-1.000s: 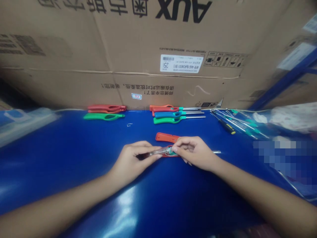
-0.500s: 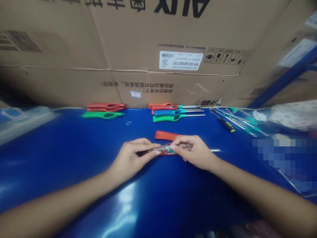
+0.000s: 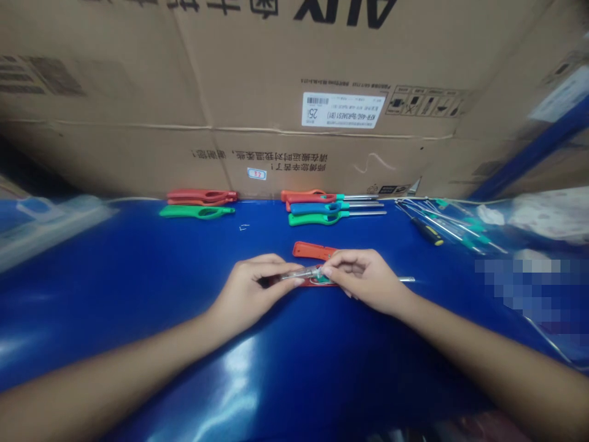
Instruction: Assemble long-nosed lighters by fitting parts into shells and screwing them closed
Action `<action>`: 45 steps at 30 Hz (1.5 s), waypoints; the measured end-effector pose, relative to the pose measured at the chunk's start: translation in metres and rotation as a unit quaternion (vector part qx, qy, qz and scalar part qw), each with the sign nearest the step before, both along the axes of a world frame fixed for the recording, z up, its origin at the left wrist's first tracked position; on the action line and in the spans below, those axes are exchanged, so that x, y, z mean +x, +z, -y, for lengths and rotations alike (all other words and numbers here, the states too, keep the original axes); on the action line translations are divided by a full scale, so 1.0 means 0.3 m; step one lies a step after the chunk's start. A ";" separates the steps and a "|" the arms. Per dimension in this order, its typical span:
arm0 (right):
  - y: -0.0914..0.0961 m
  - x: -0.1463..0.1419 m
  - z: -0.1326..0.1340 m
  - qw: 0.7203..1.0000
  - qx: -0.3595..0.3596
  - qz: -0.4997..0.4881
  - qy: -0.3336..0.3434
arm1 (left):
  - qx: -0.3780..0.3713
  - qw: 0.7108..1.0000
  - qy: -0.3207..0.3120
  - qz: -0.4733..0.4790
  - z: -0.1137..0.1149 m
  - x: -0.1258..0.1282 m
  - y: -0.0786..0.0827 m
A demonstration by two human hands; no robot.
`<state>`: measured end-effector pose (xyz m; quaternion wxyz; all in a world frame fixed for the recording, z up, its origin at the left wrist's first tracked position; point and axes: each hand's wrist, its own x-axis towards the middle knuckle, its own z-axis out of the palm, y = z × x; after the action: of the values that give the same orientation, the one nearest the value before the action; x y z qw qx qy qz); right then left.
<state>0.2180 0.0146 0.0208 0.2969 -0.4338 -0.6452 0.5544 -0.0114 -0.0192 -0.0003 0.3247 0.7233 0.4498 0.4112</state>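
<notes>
Between the thumb and fingers of my left hand (image 3: 255, 282) lies a clear lighter fuel tank (image 3: 298, 274), tilted slightly up to the right. My right hand (image 3: 368, 279) pinches at the tank's valve end, where a teal part and a thin white wire show; the exact contact is hidden by the fingers. Below the tank is a red lighter half-shell (image 3: 317, 284), mostly covered by my hands. A metal tube (image 3: 407, 280) sticks out beyond my right hand. Just behind lies an orange half-shell (image 3: 313, 250), its right end hidden by my right hand.
At the back stand red and green handle shells (image 3: 197, 212), and assembled lighters (image 3: 313, 218) with metal tubes. Rods with teal ends (image 3: 446, 227) and a black-yellow screwdriver (image 3: 427, 233) lie at right. A large cardboard box (image 3: 257, 110) walls off the blue table (image 3: 138, 282). Plastic bags sit at left.
The whole view has shifted slightly, so everything sits a little further right. Both hands keep the same hold on the tank.
</notes>
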 end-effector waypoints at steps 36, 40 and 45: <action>0.063 0.132 -0.059 0.807 0.389 0.388 0.215 | 0.088 0.984 -0.007 -0.156 -0.018 -0.020 -0.014; 0.063 0.134 -0.056 0.802 0.393 0.394 0.217 | 0.084 0.987 -0.001 -0.139 -0.015 -0.016 -0.012; 0.067 0.138 -0.054 0.799 0.395 0.397 0.217 | 0.083 0.990 -0.008 -0.112 -0.016 -0.021 -0.012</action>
<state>0.2596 0.0309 0.0408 0.0321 -0.3096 -0.9469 0.0803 -0.0177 -0.0145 -0.0040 0.2140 0.7932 0.4416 0.3606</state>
